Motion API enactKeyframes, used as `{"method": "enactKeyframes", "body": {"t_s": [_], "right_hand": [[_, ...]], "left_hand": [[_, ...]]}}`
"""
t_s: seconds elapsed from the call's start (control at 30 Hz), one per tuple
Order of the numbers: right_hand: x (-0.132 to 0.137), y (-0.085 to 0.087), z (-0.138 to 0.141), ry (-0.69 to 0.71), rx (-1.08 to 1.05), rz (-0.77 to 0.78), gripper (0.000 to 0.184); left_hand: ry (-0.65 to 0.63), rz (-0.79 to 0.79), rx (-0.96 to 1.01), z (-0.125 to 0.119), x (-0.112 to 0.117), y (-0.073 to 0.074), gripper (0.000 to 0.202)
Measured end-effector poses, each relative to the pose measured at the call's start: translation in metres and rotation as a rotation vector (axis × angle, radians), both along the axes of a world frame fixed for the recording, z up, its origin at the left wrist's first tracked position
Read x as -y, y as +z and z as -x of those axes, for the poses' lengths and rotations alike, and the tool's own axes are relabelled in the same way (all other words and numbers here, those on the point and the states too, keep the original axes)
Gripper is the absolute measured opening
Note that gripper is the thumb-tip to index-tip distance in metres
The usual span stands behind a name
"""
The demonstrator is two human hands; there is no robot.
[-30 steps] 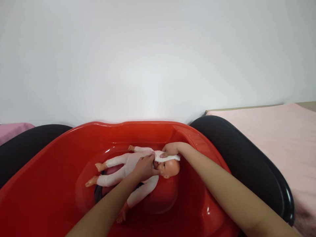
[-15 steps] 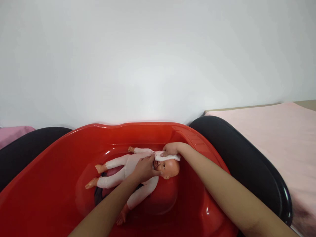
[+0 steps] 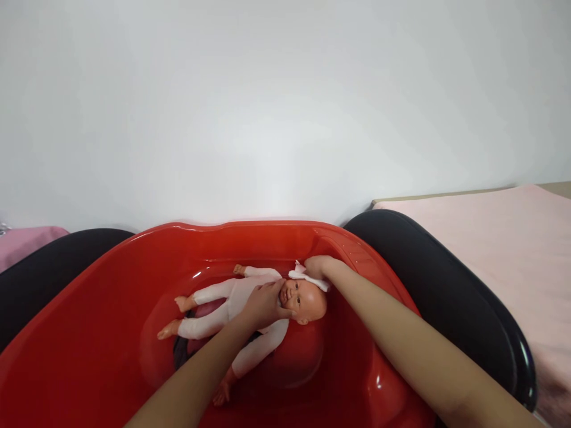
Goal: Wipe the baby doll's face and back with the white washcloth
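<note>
A baby doll (image 3: 307,300) in white long-sleeved clothes lies on its back inside a red baby bathtub (image 3: 102,309), its head to the right and bare feet to the left. My left hand (image 3: 266,304) grips the doll around its chin and neck, thumb along the cheek. At the far side of the doll's head, my right hand (image 3: 319,267) is closed on a folded white cloth (image 3: 310,277) that touches the head. The fingertips of the right hand are partly hidden behind the cloth.
Black padded shapes flank the tub, one on the left (image 3: 66,261) and another on the right (image 3: 428,285). A pale pink sheet (image 3: 499,238) covers a surface at the right. Pink fabric (image 3: 31,244) shows at far left. Behind stands a white wall (image 3: 267,107).
My right hand has drawn the cloth off the doll's face to the far side of the head, uncovering both eyes. The left hand keeps its grip.
</note>
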State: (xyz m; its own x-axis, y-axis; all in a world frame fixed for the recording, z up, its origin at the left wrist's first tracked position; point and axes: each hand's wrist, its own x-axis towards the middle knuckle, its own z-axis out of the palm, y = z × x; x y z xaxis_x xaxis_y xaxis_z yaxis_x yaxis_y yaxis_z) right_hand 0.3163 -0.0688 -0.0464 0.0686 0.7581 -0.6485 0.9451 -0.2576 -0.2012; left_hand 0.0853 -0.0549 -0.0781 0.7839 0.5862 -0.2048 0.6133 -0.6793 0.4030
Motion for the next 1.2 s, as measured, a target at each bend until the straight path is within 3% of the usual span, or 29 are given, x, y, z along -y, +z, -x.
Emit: {"method": "enactKeyframes", "body": {"t_s": [0.17,0.3,0.47,0.67,0.8,1.0,1.2], "right_hand": [[0.001,0.008,0.002,0.015,-0.014,0.032,0.035],[0.001,0.013,0.01,0.054,-0.048,-0.09,0.039],[0.003,0.016,0.023,0.168,-0.138,-0.232,0.035],[0.003,0.017,0.02,0.033,-0.03,-0.056,0.049],[0.003,0.012,0.011,-0.052,-0.021,0.079,0.054],[0.004,0.016,0.008,0.086,-0.068,-0.134,0.041],[0.007,0.022,0.011,0.08,-0.221,-0.093,0.033]], "left_hand": [[0.006,-0.001,0.02,0.001,0.001,0.002,0.072],[0.004,-0.005,0.004,0.001,0.002,0.005,0.071],[0.004,-0.014,-0.002,-0.001,0.001,0.002,0.052],[0.007,0.004,0.043,0.0,-0.002,-0.007,0.074],[-0.008,-0.021,0.046,0.001,-0.002,-0.008,0.066],[-0.016,-0.048,-0.003,0.002,-0.001,-0.003,0.05],[-0.024,-0.025,0.013,0.0,0.0,0.0,0.051]]}}
